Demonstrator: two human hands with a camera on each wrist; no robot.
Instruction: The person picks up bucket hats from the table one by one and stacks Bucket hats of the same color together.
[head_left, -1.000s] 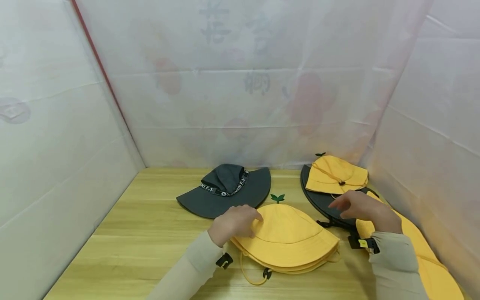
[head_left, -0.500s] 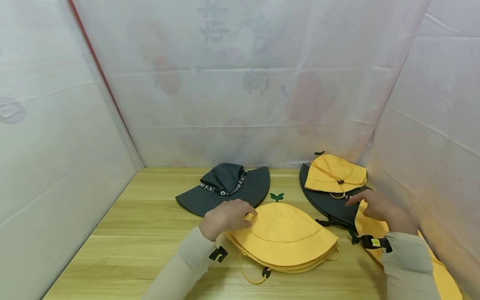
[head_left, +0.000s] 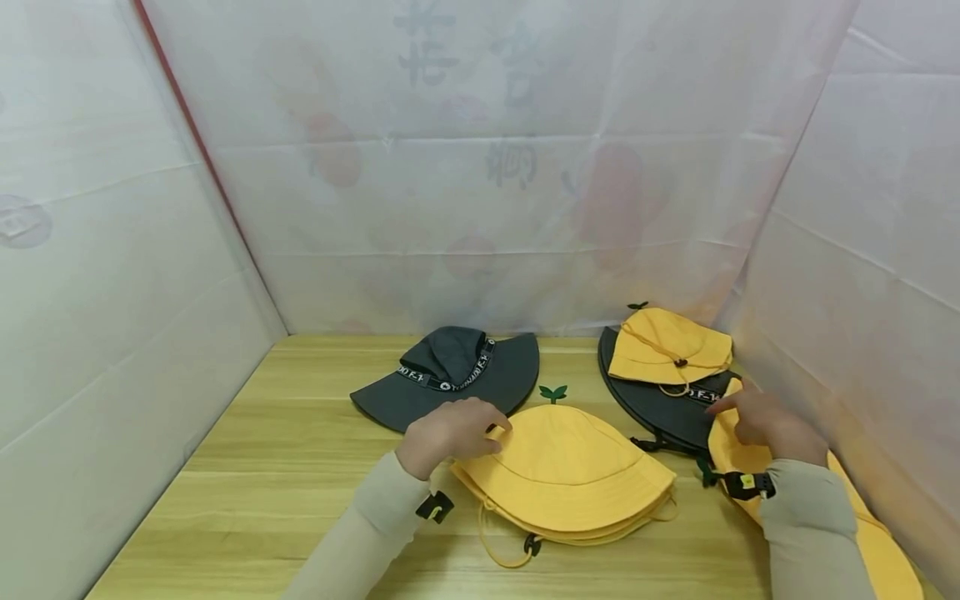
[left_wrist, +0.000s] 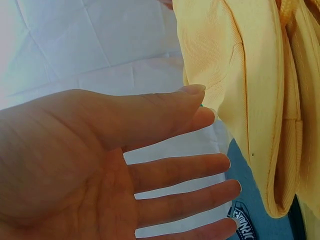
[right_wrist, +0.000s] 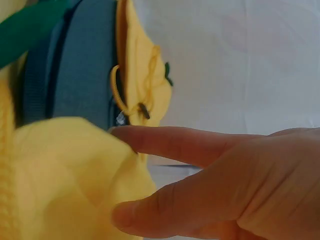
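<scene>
My left hand (head_left: 453, 429) rests with relaxed fingers on the left side of a stack of yellow bucket hats (head_left: 570, 479) at the table's middle front. In the left wrist view the left hand (left_wrist: 205, 107) is flat-palmed, its thumb against the yellow brim (left_wrist: 235, 75). My right hand (head_left: 753, 421) lies on another yellow hat (head_left: 873, 542) along the right wall. The right wrist view shows my right hand (right_wrist: 120, 172) with a straight forefinger on top of the yellow fabric (right_wrist: 65, 180) and the thumb below it.
A dark grey brimmed hat (head_left: 450, 375) with a lettered band lies behind the stack. A second dark hat (head_left: 656, 404) at the back right carries a small yellow hat (head_left: 667, 346). White sheets wall in the wooden table (head_left: 285, 467) on three sides.
My right hand has moved right and a little back, from above the dark right hat onto the yellow hat by the wall. The left hand slid slightly left on the stack.
</scene>
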